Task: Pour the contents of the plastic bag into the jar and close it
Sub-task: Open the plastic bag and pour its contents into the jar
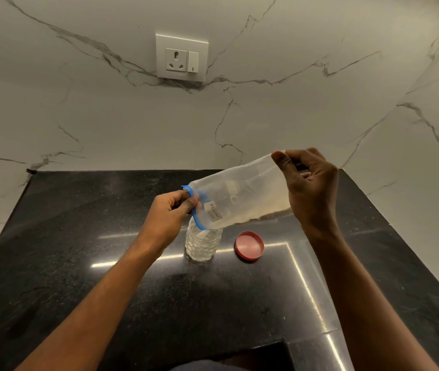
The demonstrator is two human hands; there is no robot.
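Observation:
A clear plastic bag point(242, 194) with a blue zip edge and a small handwritten label is held tilted above the counter, its blue mouth pointing down into a clear textured jar point(202, 245). Pale powder lies along the bag's lower side. My left hand point(171, 212) pinches the blue zip edge right over the jar's open mouth. My right hand point(309, 183) grips the bag's raised bottom end, higher and to the right. The jar stands upright with a little pale content at its base. Its red lid point(249, 245) lies on the counter just right of the jar.
The black speckled stone counter point(79, 250) is bounded by white marble walls at the back and both sides. A wall socket with a switch point(181, 58) sits high on the back wall. A dark cut-out opens at the counter's near edge point(256, 354).

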